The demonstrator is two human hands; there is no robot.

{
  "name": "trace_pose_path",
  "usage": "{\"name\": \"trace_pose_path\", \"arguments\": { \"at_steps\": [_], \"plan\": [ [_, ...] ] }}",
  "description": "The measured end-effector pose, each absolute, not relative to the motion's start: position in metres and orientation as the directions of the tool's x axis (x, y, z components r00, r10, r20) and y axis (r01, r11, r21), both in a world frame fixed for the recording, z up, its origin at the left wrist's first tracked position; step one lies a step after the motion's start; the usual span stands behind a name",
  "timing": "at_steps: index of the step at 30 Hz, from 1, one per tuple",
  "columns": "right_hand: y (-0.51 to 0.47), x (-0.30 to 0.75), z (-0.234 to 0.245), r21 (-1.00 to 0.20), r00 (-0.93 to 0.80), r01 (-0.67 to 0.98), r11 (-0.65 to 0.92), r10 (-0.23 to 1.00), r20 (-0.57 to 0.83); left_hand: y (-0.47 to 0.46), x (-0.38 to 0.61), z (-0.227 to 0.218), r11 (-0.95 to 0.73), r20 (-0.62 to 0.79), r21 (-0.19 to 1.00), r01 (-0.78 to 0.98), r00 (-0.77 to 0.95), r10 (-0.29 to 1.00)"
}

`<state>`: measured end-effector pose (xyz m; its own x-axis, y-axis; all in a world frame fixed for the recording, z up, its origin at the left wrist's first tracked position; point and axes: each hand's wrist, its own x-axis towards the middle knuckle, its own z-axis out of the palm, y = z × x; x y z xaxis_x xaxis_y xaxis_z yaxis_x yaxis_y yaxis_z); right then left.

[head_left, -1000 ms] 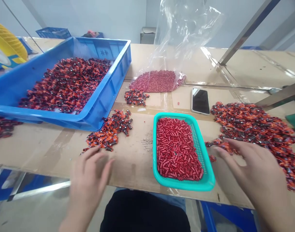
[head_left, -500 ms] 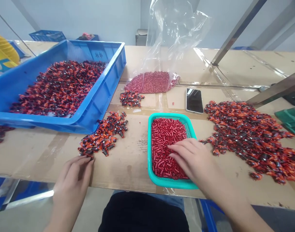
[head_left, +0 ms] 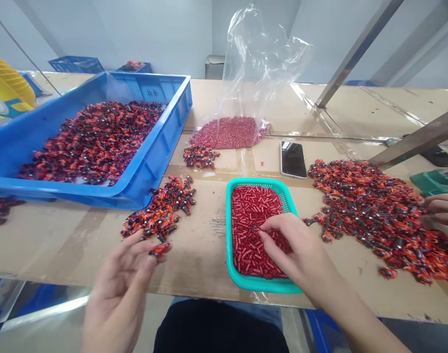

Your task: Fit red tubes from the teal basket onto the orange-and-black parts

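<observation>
Between thumb and fingertips, my left hand (head_left: 123, 289) holds a small orange-and-black plastic part (head_left: 160, 250) above the cardboard-covered table. Just behind it lies a loose heap of similar orange-and-black parts (head_left: 168, 203). My right hand (head_left: 292, 240) is over the green basket (head_left: 229, 260), which is filled with small red tubes (head_left: 251, 203). Its thumb and index finger pinch together at the tubes; a red tube seems to be at the tips, though it is too small to be sure.
A blue crate (head_left: 161, 142) of such parts stands at left. Behind the basket are a clear bag of red tubes (head_left: 231, 132), a small pile (head_left: 201, 157) and a phone (head_left: 293, 159). A large heap (head_left: 374, 211) lies at right, with another person's hand (head_left: 444, 208) beside it.
My left hand has lifted from the near heap, turned, and now holds one orange-and-black part. My right hand has stayed over the basket, fingertips closing. Another person's hand has appeared at right.
</observation>
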<state>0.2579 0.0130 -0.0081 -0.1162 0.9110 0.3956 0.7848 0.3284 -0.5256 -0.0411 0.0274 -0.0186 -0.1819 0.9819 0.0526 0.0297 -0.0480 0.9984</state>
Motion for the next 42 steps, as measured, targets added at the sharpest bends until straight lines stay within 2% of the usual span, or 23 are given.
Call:
{"name": "trace_pose_path", "arguments": {
  "at_steps": [3, 6, 9, 13, 16, 18, 20, 22, 25, 28, 33, 39, 42],
  "plan": [
    [0.002, 0.253, 0.000, -0.637, -0.007, 0.704, 0.313, 0.900, 0.435, 0.031, -0.015, -0.012, 0.132, -0.129, 0.945, -0.300, 0.027, 0.991],
    [-0.011, 0.242, 0.006, -0.809, 0.049, 0.491, 0.324, 0.916, 0.397, 0.027, 0.010, -0.006, 0.320, -0.213, 0.816, -0.481, 0.264, 0.941],
    [-0.020, 0.227, 0.010, -0.866, 0.031, 0.324, 0.380, 0.911, 0.412, 0.021, 0.026, -0.002, 0.441, -0.247, 0.739, -0.509, 0.404, 0.881],
    [-0.023, 0.214, 0.009, -0.845, -0.014, 0.299, 0.443, 0.888, 0.460, 0.014, 0.033, -0.002, 0.479, -0.254, 0.736, -0.478, 0.461, 0.850],
    [-0.023, 0.212, 0.004, -0.843, -0.021, 0.297, 0.448, 0.886, 0.463, 0.009, 0.032, -0.006, 0.369, -0.198, 0.826, -0.427, 0.393, 0.898],
    [-0.024, 0.212, 0.002, -0.847, -0.012, 0.283, 0.449, 0.885, 0.465, 0.006, 0.030, -0.009, 0.166, -0.078, 0.935, -0.315, 0.276, 0.958],
    [-0.026, 0.212, 0.002, -0.857, -0.005, 0.271, 0.439, 0.891, 0.455, 0.004, 0.027, -0.013, -0.100, 0.122, 0.987, -0.123, 0.181, 0.976],
    [-0.029, 0.210, 0.004, -0.867, 0.005, 0.280, 0.411, 0.903, 0.430, 0.003, 0.025, -0.014, -0.339, 0.325, 0.940, 0.045, 0.193, 0.926],
    [-0.035, 0.205, 0.006, -0.867, -0.001, 0.293, 0.404, 0.907, 0.422, 0.006, 0.022, -0.012, -0.541, 0.490, 0.828, 0.150, 0.278, 0.827],
    [-0.038, 0.201, 0.003, -0.885, -0.001, 0.261, 0.386, 0.916, 0.400, 0.007, 0.020, -0.011, -0.598, 0.540, 0.784, 0.166, 0.294, 0.789],
    [-0.039, 0.202, -0.004, -0.925, 0.000, 0.196, 0.326, 0.943, 0.332, 0.004, 0.018, -0.011, -0.567, 0.524, 0.817, 0.104, 0.276, 0.806],
    [-0.038, 0.204, 0.001, -0.901, -0.016, 0.285, 0.327, 0.941, 0.337, 0.007, 0.017, -0.005, -0.627, 0.538, 0.742, 0.236, 0.348, 0.768],
    [-0.035, 0.206, 0.005, -0.859, -0.062, 0.369, 0.356, 0.931, 0.359, 0.010, 0.016, -0.002, -0.685, 0.584, 0.664, 0.298, 0.365, 0.725]
  ]
}}
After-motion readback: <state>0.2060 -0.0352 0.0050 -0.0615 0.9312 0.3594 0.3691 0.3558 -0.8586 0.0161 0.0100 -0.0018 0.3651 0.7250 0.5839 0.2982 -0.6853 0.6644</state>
